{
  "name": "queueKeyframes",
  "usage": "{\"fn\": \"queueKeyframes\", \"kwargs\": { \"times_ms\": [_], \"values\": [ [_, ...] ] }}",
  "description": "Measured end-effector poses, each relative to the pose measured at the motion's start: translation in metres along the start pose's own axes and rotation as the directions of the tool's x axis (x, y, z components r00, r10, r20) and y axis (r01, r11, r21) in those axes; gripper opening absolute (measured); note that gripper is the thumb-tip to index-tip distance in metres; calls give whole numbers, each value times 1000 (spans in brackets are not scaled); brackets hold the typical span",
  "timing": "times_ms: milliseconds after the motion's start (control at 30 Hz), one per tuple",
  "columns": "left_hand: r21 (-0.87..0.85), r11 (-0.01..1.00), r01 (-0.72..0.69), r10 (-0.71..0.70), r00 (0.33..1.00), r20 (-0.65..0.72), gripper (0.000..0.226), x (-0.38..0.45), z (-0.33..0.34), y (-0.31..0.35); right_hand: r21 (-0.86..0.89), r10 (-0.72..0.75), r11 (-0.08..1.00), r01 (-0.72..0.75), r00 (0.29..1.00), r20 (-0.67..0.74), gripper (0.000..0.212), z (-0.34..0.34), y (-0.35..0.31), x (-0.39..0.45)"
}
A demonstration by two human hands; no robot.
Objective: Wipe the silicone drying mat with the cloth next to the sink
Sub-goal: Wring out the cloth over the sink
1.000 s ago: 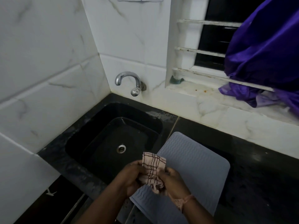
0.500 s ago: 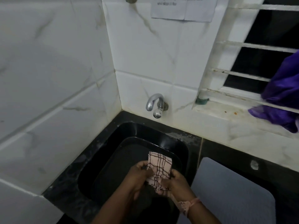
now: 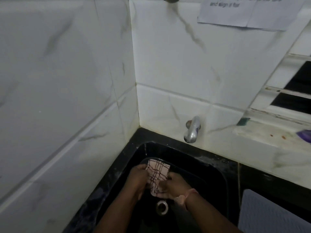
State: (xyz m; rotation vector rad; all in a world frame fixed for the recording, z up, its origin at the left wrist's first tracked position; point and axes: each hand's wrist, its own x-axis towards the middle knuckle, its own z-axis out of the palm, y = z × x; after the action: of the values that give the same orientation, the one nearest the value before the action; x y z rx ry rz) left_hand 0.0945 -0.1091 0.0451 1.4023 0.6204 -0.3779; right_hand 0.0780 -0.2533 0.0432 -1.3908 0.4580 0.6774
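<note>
A pink checked cloth [image 3: 157, 176] is bunched between both of my hands over the black sink [image 3: 208, 172]. My left hand [image 3: 138, 179] grips its left side and my right hand [image 3: 173, 187] grips its right and lower part. The cloth's top edge sticks up above my fingers. The grey ribbed silicone drying mat [image 3: 269, 214] lies on the black counter to the right of the sink, only its left part in view, apart from both hands.
A chrome tap [image 3: 191, 130] juts from the tiled back wall above the sink. The sink drain [image 3: 161, 207] lies just below my hands. White marble-look tiles close off the left side. A window sill with bars is at the right, and a paper notice [image 3: 244, 12] hangs above.
Both hands have carried the cloth leftward, from over the mat's edge to over the sink basin. The view has swung left and up, so most of the mat has left the frame.
</note>
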Motion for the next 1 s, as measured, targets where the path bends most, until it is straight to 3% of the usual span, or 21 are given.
{"fn": "queueKeyframes", "kwargs": {
  "times_ms": [133, 267, 400, 533, 600, 700, 767, 833, 900, 1000],
  "values": [
    [-81, 997, -15, 1, 986, -169, 35, 53, -20, 37, 105, 65, 992, -65, 998, 7, 22, 26, -32, 64],
    [-104, 994, -31, 7, 974, -228, 39, 99, -26, 56, 153, 74, 986, -65, 996, -54, 23, 42, -57, 121],
    [-80, 988, -129, 102, 955, -279, 41, 156, -22, 82, 122, -4, 992, 17, 994, -109, 27, 60, -90, 190],
    [24, 976, -218, 212, 910, -357, 39, 190, -12, 91, -20, -159, 987, 159, 949, -274, 19, 74, -96, 231],
    [49, 967, -249, 247, 880, -407, 36, 196, -4, 87, -76, -214, 977, 202, 950, -228, 15, 76, -94, 242],
    [75, 945, -319, 312, 808, -499, 25, 192, 7, 76, 12, -269, 962, 271, 957, -109, 25, 78, -95, 246],
    [60, 949, -309, 290, 787, -544, 35, 190, 14, 70, 13, -290, 956, 293, 950, -113, 29, 76, -94, 241],
    [48, 964, -261, 243, 793, -559, 43, 185, 18, 64, -146, -287, 953, 264, 942, -173, 27, 67, -91, 229],
    [65, 979, -193, 199, 837, -510, 34, 173, 25, 55, -348, -302, 912, 218, 930, -208, 16, 51, -86, 209],
    [102, 984, -148, 176, 909, -378, 25, 148, 35, 41, -553, -341, 807, 209, 929, -146, 21, 31, -75, 178]
  ]
}}
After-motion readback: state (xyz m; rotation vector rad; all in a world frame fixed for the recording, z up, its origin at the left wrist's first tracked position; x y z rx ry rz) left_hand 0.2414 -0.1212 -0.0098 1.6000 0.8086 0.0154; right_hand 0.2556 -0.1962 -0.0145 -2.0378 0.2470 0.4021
